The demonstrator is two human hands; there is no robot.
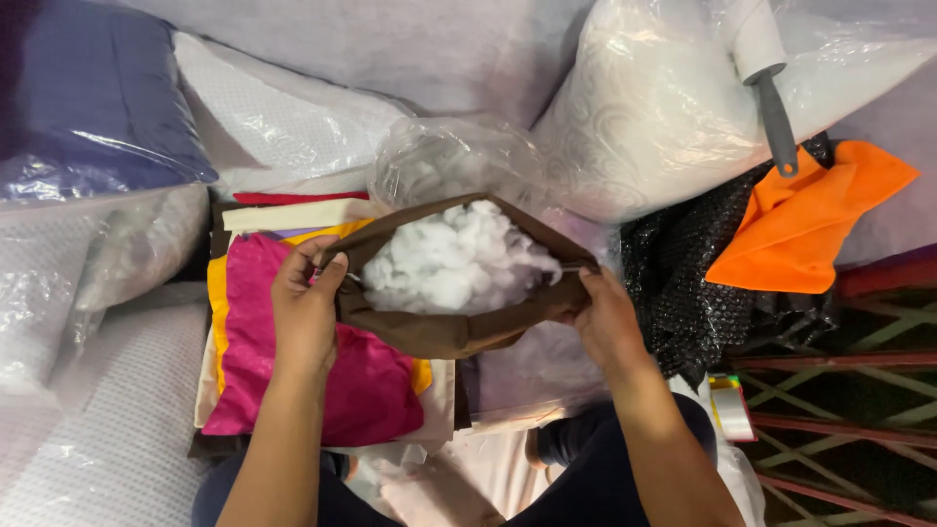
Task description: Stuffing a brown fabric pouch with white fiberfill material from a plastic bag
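Plastic-wrapped white pillows [664, 107] ring a stack of folded pink and yellow fabric covers [293, 381]. At centre, the brown fabric cushion cover [439, 327] is held open, white fibre stuffing [454, 263] heaped at its mouth. The left hand [305, 310] pinches one edge, fingers closed; the right hand [605, 317] clasps the other. Should either grip slacken, the loose filling would likely spill onto the stack.

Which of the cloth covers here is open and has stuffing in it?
The brown fabric cover, held open between the left hand and right hand, with white fluffy filling showing inside. The pink and yellow ones lie flat in the stack beneath.
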